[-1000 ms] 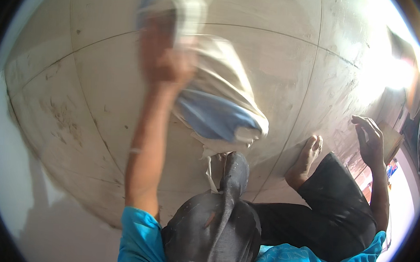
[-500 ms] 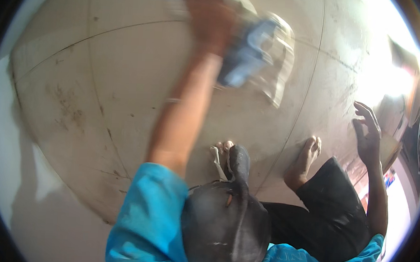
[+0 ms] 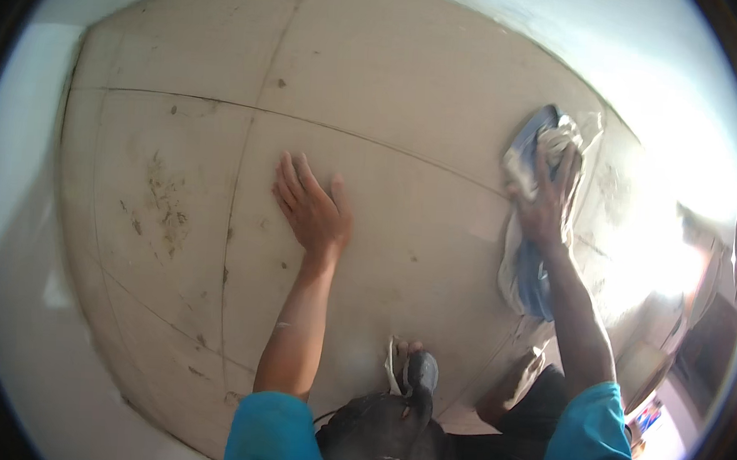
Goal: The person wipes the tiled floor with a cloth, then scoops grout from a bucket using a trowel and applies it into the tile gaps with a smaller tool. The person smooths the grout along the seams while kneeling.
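Observation:
My left hand [image 3: 311,209] is planted palm down on the tiled floor, its fingers stretched out and nothing in it. Over on the right, my right hand [image 3: 544,210] presses on a crumpled blue and white cloth [image 3: 533,276], its fingers bent over the fabric. The cloth lies long and bunched against the floor, partly covered by that hand and slightly blurred.
Beige floor tiles [image 3: 371,188] have dark joints and a brown stained patch [image 3: 166,203] at the left. A white wall [image 3: 17,253] borders the left side. Strong glare and dark objects [image 3: 709,339] stand at right. My foot [image 3: 415,370] is below centre.
The cloth has moved from the upper middle to the right. My left hand has left it and come down on the floor; my right hand has come from the right side onto the cloth.

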### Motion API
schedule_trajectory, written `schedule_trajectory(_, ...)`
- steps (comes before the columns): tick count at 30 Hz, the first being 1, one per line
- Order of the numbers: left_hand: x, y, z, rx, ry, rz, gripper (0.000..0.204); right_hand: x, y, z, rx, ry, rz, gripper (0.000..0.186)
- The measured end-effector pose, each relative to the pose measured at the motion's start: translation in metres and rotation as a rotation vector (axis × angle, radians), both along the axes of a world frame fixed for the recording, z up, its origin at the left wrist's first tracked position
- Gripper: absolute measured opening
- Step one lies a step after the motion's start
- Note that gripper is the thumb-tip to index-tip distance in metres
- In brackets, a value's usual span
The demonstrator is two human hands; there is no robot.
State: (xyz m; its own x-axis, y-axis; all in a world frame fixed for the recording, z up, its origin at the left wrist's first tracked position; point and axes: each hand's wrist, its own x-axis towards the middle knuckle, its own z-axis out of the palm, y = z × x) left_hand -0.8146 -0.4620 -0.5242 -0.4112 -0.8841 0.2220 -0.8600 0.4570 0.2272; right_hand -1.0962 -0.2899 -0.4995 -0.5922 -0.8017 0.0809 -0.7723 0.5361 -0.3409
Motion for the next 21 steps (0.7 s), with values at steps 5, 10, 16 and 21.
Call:
schedule_trajectory(5, -0.002, 0.002, 0.007, 0.115, -0.02, 0.078, 0.053, 0.005, -0.111, -0.008, 0.045, -0.09, 0.117, 0.063)
schedule_trajectory(10, 0.011, 0.003, -0.008, 0.136, 0.207, 0.069, 0.037, 0.136, -0.205, -0.002, 0.139, -0.012, 0.766, 0.057)
schedule_trajectory(16, 0.0, 0.006, 0.004, 0.126, 0.097, 0.082, 0.036, 0.123, -0.359, -0.027, -0.15, 0.132, 0.844, 0.048)
schedule_trajectory(21, -0.001, -0.001, 0.005, 0.149, 0.041, 0.099, 0.03, 0.049, -0.384, -0.037, -0.083, 0.183, 0.499, 0.051)
